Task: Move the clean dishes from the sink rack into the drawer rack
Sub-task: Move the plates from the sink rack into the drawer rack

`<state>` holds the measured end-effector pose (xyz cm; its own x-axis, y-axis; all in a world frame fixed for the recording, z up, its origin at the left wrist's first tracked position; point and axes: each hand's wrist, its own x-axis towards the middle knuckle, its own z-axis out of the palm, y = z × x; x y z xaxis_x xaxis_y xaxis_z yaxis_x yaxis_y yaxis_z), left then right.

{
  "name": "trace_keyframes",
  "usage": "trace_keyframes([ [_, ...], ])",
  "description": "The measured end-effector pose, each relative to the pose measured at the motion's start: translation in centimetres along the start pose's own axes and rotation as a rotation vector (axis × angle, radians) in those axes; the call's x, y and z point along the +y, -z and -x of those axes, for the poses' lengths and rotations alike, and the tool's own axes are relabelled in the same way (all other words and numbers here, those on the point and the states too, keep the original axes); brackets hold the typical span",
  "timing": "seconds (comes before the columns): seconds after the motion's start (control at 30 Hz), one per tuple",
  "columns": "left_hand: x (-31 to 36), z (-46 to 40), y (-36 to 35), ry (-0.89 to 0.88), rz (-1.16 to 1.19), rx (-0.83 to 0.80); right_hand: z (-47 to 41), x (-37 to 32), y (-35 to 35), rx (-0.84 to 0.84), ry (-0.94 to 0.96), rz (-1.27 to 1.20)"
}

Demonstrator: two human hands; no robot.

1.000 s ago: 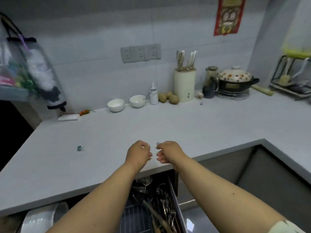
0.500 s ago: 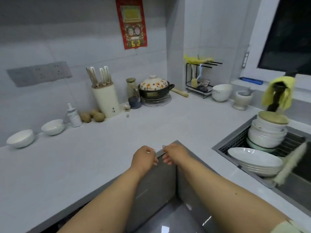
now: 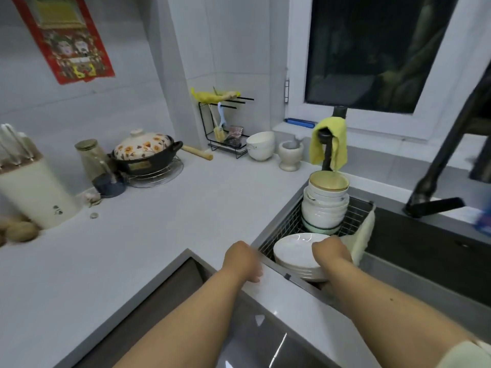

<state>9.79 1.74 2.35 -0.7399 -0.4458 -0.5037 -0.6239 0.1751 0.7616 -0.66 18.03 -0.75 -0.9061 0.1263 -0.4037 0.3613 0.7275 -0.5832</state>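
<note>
The right hand (image 3: 329,249) lay on the stack of plates (image 3: 297,254) in the sink rack (image 3: 357,213), its fingers hidden, so their spread was unclear. The left hand (image 3: 241,261) rested loosely curled on the table (image 3: 164,221) edge. Beyond stood stacked bowls (image 3: 325,208). The plates looked heavy, slick and breakable, best gripped under opposite rims.

White plates (image 3: 296,252) and white bowls (image 3: 324,208), the topmost rimmed in gold, fill a steel-grey wire sink rack (image 3: 357,212). At twelve o'clock from them a yellow cloth (image 3: 337,144) drapes a black tap (image 3: 327,152). At ten o'clock, a black pot carries a cream lid (image 3: 143,144) patterned with orange sunflowers; above it hangs a red poster (image 3: 63,38). The surface (image 3: 159,221) is pale grey.
</note>
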Motion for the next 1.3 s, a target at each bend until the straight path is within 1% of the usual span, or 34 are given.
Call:
trace_keyframes([
  [0.1, 0.4, -1.7, -2.2, 0.048, -0.032, -0.040, -1.5, 1.4, 0.5, 0.014, -0.088, 0.010],
  [0.2, 0.8, -2.8, -3.8, 0.055, -0.084, -0.065, -2.6, 2.0, 0.7, 0.036, -0.123, 0.040],
  [0.3, 1.1, -3.8, -5.1, 0.052, -0.155, -0.112, -3.5, 2.5, 0.9, 0.055, -0.198, 0.069],
  [0.37, 1.2, -4.5, -6.0, 0.038, -0.217, -0.132, -3.8, 2.9, 1.0, 0.075, -0.161, 0.057],
  [0.43, 1.2, -5.1, -6.9, 0.056, -0.224, -0.157, -4.2, 3.1, 0.9, 0.076, -0.125, 0.046],
  [0.53, 1.2, -6.2, -7.8, 0.088, -0.188, -0.176, -4.6, 3.0, 1.2, 0.057, -0.156, 0.010],
  [0.6, 1.1, -6.7, -8.0, 0.119, -0.137, -0.168, -4.6, 2.9, 1.5, 0.034, -0.153, -0.059],
  [0.73, 1.2, -6.8, -8.2, 0.223, 0.075, -0.173, -4.1, 2.9, 1.8, 0.069, -0.139, -0.193],
  [0.8, 1.4, -6.4, -8.3, 0.247, 0.165, -0.165, -3.6, 2.8, 2.1, 0.081, -0.135, -0.235],
  [0.93, 1.2, -5.6, -7.9, 0.269, 0.180, -0.136, -2.1, 2.8, 3.2, 0.107, -0.094, -0.288],
  [1.0, 1.1, -4.7, -7.3, 0.267, 0.179, -0.145, -1.1, 2.4, 3.7, 0.122, -0.038, -0.328],
  [1.13, 0.7, -2.7, -5.7, 0.174, 0.279, -0.119, 0.9, 1.2, 4.2, 0.173, 0.090, -0.447],
  [1.2, 0.4, -2.0, -4.5, 0.151, 0.346, -0.095, 1.8, 0.4, 3.9, 0.189, 0.111, -0.536],
  [1.3, -0.4, -0.8, -2.4, 0.169, 0.422, -0.082, 3.0, -1.0, 2.7, 0.179, 0.148, -0.628],
])
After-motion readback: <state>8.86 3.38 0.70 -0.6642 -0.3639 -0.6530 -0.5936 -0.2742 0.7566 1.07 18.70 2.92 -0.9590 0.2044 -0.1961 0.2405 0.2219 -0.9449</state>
